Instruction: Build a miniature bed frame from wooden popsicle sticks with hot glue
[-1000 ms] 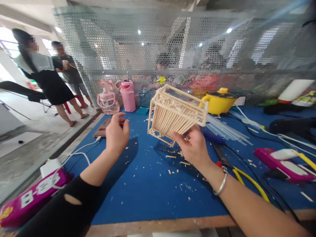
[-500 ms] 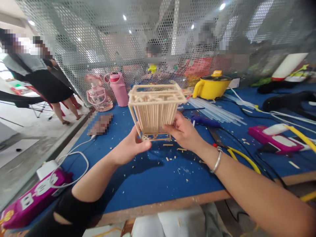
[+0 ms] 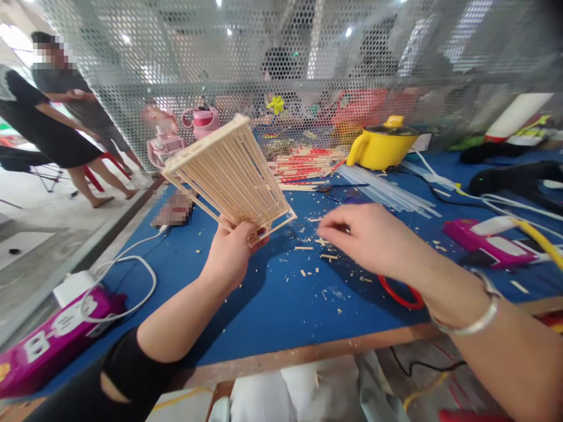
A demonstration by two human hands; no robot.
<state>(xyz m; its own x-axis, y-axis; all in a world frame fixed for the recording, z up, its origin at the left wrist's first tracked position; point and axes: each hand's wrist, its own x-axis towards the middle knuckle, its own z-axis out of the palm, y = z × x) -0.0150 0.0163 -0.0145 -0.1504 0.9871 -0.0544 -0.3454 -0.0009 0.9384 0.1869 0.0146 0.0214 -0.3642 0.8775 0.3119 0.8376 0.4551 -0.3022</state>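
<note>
My left hand (image 3: 229,255) is closed on the lower end of a box-like frame of thin wooden sticks (image 3: 233,176). The frame is tilted, with its broad top end up and to the left, and its row of parallel sticks shows. Apart from the frame, my right hand (image 3: 365,237) is over the table at the right, fingers loosely bent and nothing seen in them. Below its wrist shows a red tool handle (image 3: 402,296). Behind the fingers lies a partly hidden blue glue gun (image 3: 356,200).
Red-marked wooden sticks (image 3: 303,161) are piled at the back beside clear glue sticks (image 3: 387,193) and a yellow pot (image 3: 382,149). Stick scraps (image 3: 303,248) litter the blue table (image 3: 264,328). A phone (image 3: 173,208) and power strips (image 3: 57,334) lie at the sides. Two people stand at far left.
My right hand has let go of the stick frame and moved right. My left hand has tipped the frame over to the left, uncovering the stick pile behind.
</note>
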